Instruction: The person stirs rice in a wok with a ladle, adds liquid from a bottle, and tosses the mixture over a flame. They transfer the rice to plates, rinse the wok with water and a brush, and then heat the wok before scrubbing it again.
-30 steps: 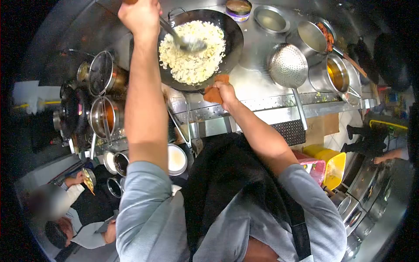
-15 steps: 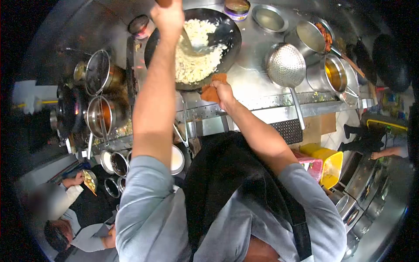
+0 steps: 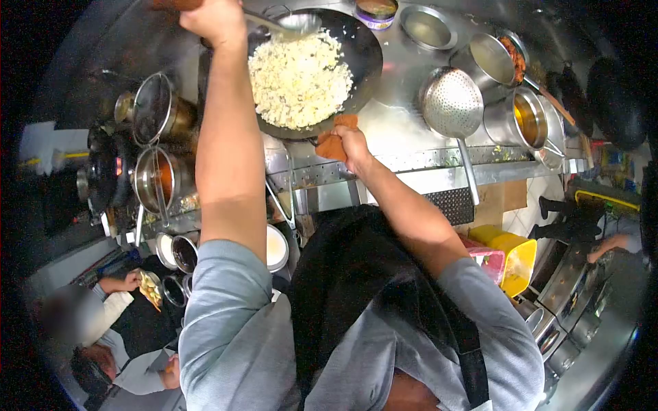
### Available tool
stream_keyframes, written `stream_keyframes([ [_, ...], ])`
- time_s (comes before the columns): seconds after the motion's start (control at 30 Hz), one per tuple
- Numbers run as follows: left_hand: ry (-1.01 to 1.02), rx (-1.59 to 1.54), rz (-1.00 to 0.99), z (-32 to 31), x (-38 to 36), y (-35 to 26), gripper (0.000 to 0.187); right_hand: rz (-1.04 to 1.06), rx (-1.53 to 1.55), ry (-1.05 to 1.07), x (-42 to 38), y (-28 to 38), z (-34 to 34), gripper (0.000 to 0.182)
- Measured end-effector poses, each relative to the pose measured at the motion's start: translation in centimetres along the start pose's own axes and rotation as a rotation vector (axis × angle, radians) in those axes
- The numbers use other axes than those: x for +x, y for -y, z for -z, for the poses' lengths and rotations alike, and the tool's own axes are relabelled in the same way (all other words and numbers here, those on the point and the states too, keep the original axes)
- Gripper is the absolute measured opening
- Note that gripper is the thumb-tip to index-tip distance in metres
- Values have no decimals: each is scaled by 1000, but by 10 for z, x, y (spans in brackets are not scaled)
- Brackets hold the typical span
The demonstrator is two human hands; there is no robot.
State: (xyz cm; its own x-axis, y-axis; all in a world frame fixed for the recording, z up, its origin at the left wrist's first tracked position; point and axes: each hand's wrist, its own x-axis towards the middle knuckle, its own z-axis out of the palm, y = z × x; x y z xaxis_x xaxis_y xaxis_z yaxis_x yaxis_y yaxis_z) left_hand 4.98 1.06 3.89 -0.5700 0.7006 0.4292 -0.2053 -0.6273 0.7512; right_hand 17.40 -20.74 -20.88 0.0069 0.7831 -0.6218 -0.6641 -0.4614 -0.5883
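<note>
Since half a second ago: your ladle [image 3: 291, 22] has lifted out of the rice [image 3: 299, 79] to the far rim of the wok [image 3: 363, 51]; the rice now lies spread across the middle of the pan rather than heaped to one side. Your left hand [image 3: 216, 17] has swung left, back near where it was a second ago.

Left arm: stretched forward at full reach, forearm bare, grip clamped on the ladle handle near the top edge of view; its bowl hangs just above the wok's far edge.

Right hand [image 3: 353, 145]: unmoved, grip closed on an orange cloth [image 3: 334, 140] wrapped at the wok's near rim, elbow bent, forearm angled back to your body.

The wok sits on the steel bench [image 3: 397, 130], a perforated strainer [image 3: 452, 103] just right of it, pots of sauce [image 3: 161, 179] to the left.
</note>
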Motion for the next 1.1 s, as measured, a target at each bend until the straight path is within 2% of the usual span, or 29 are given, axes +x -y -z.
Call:
stream_keyframes([
  [0.03,-45,14,-22,9,-3,27,32,-12,-4,-1,-5,-4,1,25],
  [0.07,-61,528,-149,34,8,74,29,-17,-1,-6,-5,-2,-1,25],
  [0.1,-17,295,81,31,8,69,27,-16,4,-9,-4,4,-4,25],
  [0.17,156,195,254,25,7,27,28,-18,13,-6,-8,4,-2,25],
  [0.2,168,316,430,4,-18,-60,32,-44,4,30,-6,5,1,26],
  [0.23,69,348,368,0,-8,-75,36,-66,-1,66,-2,8,2,27],
  [0.27,196,162,188,43,45,-33,36,-65,5,61,-4,10,3,27],
  [0.3,368,1,311,60,58,-53,33,-88,-15,62,-7,13,1,27],
  [0.37,195,477,18,72,15,-37,28,-110,-40,71,-8,18,0,27],
  [0.4,-49,408,135,70,6,5,24,-129,-39,90,-10,18,1,28],
  [0.43,66,183,188,74,-8,19,21,-140,-39,113,-9,20,0,28],
  [0.5,127,-29,277,74,7,27,25,-136,-48,87,-8,10,7,28],
  [0.6,168,-42,339,42,-17,-69,30,-124,-58,112,-2,15,5,28],
  [0.63,280,3,204,48,-30,-81,32,-126,-55,107,-6,18,3,28],
  [0.7,210,349,106,56,-72,-38,32,-137,-114,67,-14,22,-3,29],
  [0.77,236,86,248,62,-79,-11,34,-157,-101,95,-11,19,-2,28],
  [0.8,220,92,267,65,-65,-10,33,-171,-82,111,-10,19,1,28],
  [0.83,204,94,283,64,-47,-16,33,-167,-87,120,-9,19,1,28],
  [0.9,234,181,202,56,-45,-76,39,-133,-111,95,-6,18,3,30],
  [0.97,261,312,40,61,-65,-109,42,-135,-98,95,-3,16,4,32],
  [1.0,233,680,-119,69,-75,-85,41,-136,-104,102,-6,19,2,32],
  [1.03,238,415,-129,81,-79,-34,40,-140,-117,112,-10,20,1,32],
  [1.1,225,402,139,93,-44,-5,39,-145,-115,92,-13,20,1,31],
])
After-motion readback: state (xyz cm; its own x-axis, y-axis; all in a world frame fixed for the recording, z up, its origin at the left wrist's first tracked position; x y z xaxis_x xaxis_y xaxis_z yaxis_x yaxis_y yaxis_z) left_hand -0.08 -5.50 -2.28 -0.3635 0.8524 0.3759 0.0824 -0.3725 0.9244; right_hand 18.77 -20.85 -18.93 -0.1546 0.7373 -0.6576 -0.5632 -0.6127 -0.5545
